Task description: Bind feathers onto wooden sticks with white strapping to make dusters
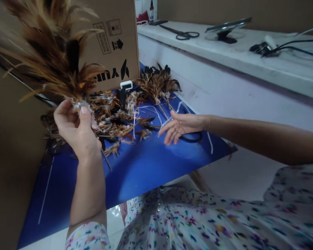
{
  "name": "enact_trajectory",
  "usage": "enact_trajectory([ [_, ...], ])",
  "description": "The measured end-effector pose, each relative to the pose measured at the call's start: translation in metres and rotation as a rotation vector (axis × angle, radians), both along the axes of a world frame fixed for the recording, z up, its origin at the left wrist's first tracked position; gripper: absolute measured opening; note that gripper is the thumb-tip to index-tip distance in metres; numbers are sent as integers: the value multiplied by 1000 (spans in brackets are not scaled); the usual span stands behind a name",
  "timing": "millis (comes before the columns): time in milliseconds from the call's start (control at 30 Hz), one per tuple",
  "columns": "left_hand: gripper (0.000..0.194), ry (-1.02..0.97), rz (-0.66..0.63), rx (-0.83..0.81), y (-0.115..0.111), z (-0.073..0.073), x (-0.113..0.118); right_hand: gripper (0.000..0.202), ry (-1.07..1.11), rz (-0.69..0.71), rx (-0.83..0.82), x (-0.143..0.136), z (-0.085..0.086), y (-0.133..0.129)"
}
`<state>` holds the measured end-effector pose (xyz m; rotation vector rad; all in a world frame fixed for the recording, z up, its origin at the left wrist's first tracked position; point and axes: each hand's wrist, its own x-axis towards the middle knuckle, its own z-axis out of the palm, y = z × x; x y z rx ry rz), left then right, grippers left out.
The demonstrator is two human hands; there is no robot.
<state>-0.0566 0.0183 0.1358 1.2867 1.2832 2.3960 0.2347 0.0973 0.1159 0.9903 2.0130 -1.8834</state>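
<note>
My left hand (77, 130) is closed round the base of a feather duster (65, 66) with brown and black feathers, held upright at the left. Its thin stick pokes out below my palm, slanting down over the blue table. My right hand (178, 127) reaches in from the right, fingers apart, with nothing gripped in it. Under and around it lie white plastic strips (156, 110) and a black-handled tool (191, 139), partly hidden by the hand. Loose feather bunches (112, 114) cover the middle of the table. Further back lie more feathered sticks (156, 85).
A large cardboard box (114, 41) stands behind the feathers, and brown cardboard rises at the left. Along the right wall, a white ledge (221, 52) carries scissors (184, 34), a phone-like device on a stand (228, 27) and cables (284, 47). The blue tabletop (146, 166) ends near my lap.
</note>
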Motion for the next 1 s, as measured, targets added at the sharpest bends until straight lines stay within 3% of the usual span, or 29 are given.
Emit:
enact_trajectory([
  [100,48,-38,-11,-54,1,-1,0,66,187,-141,46,-8,-11,-7],
  [200,45,-112,-63,-97,2,-3,3,61,234,-196,65,-18,-22,-16],
  [300,44,-200,-175,-144,4,-13,15,43,264,-195,260,-32,-25,-28],
  [400,47,-250,-349,-207,7,-30,35,34,402,-281,375,-50,-24,-39],
  [500,46,-285,-522,-286,8,-48,55,32,481,-321,321,-69,-27,-50],
  [600,46,-317,-602,-321,7,-59,67,30,516,-294,204,-84,-39,-61],
  [767,44,-353,-617,-318,3,-63,74,25,574,-314,144,-95,-58,-75],
  [900,41,-364,-622,-332,-2,-63,74,21,560,-309,142,-91,-60,-79],
  [1000,35,-268,-625,-410,-6,-65,69,21,580,-265,118,-87,-59,-80],
])
